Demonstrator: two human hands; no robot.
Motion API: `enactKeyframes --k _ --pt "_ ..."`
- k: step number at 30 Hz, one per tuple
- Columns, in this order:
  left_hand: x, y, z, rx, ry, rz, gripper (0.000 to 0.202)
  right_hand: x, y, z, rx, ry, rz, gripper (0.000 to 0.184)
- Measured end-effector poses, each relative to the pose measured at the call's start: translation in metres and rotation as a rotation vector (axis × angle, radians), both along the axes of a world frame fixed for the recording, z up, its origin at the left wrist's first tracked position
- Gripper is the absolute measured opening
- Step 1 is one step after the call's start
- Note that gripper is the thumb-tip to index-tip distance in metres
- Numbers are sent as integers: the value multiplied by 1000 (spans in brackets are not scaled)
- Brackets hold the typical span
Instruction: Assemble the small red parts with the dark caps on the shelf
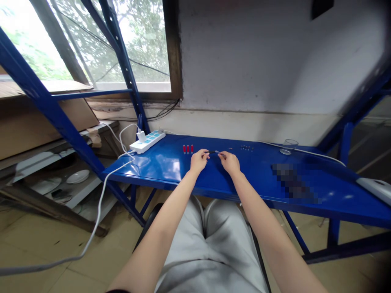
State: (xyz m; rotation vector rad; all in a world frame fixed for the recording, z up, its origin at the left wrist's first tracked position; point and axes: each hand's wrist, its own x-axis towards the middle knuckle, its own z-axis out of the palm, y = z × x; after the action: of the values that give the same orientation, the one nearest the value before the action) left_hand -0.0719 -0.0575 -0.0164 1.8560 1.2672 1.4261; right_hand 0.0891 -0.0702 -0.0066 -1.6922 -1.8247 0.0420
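Both my hands rest on the blue metal table [171, 167], close together. My left hand [198, 160] pinches one end of a short thin black wire [212, 152]. My right hand [229, 161] pinches the other end, where a small grey tip shows. The wire spans the gap between my fingertips just above the tabletop. Three small red parts [187, 149] stand in a row just left of my left hand. A row of several tiny dark parts [247, 147] lies beyond my right hand.
A white power strip [147, 141] with a plugged charger and white cable sits at the table's back left. A small glass dish [288, 145] and a white cable lie at the back right. Blue shelf posts flank the table; cardboard and plates sit at left.
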Motion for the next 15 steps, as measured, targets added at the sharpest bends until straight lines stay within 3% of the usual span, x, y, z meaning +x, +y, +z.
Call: enactKeyframes --k 15 --pt "-1 2 -4 2 -10 -95 19 -1 -3 0 79 -199 -22 32"
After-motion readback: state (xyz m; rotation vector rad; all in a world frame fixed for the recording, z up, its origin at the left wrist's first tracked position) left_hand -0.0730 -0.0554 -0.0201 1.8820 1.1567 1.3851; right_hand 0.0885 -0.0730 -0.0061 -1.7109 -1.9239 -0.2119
